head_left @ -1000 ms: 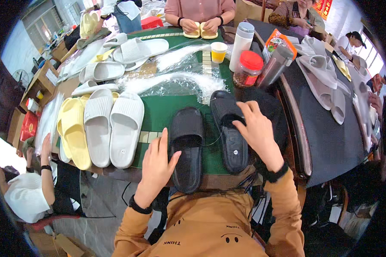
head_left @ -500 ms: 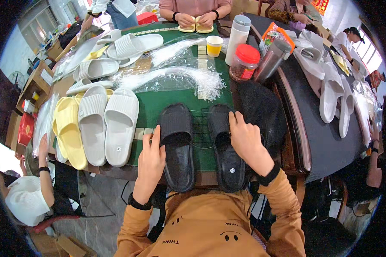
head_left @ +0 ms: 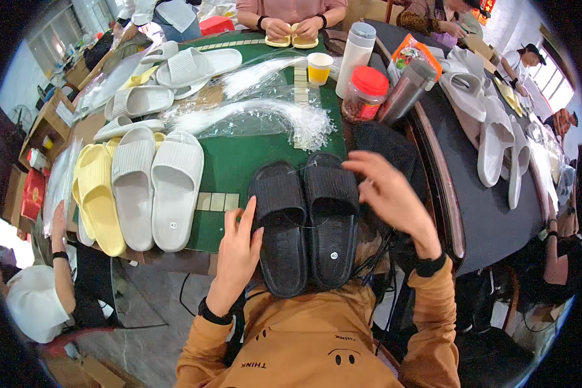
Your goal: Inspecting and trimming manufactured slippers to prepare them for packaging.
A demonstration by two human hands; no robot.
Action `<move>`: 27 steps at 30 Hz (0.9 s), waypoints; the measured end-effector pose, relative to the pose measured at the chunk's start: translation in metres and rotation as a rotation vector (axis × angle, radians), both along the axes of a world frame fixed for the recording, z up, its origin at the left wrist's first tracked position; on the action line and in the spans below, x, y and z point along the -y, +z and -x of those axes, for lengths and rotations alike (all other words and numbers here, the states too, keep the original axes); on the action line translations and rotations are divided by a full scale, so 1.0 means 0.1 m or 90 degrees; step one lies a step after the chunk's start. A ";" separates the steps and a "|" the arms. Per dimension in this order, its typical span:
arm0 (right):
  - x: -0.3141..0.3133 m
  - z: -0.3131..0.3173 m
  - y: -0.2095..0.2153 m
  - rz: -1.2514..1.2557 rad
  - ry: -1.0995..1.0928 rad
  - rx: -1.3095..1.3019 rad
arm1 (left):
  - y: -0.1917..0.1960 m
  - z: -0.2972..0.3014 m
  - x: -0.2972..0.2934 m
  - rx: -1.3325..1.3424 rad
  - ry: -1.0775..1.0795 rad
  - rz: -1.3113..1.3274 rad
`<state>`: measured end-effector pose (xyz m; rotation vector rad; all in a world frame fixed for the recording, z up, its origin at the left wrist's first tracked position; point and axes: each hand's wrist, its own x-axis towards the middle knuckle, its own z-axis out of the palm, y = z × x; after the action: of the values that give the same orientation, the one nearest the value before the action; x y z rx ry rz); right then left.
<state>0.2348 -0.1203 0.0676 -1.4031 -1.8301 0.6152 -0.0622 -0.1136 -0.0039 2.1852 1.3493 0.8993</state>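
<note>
Contact at the slightly blurred right grip (head_left: 394, 194) is hard to judge. The black slippers (head_left: 320, 236) are flanked by it and the left grip (head_left: 235, 255), fingers parted, nothing clasped.

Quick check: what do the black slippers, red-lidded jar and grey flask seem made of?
Black slippers: probably moulded foam or rubber; matte, with ribbed texture.
Red-lidded jar: likely clear plastic, see-through and shiny; glass is possible.
Grey flask: probably metal, satin finish, judging by its soft highlights.
</note>
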 end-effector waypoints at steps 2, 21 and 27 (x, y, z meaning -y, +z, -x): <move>0.00 -0.06 0.24 -0.075 -0.093 -0.085 | -0.01 0.01 0.01 -0.002 0.002 0.012; 0.78 0.71 0.15 -0.004 0.438 -0.314 | 0.56 -0.01 0.31 0.172 -0.461 0.063; 1.01 0.36 0.22 0.072 0.349 -0.443 | 0.31 0.00 0.25 0.125 -0.401 -0.008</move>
<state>0.1985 -0.2210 0.0899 -0.5943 -1.5888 1.3094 -0.0625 -0.1390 0.0276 2.2473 0.5046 0.8328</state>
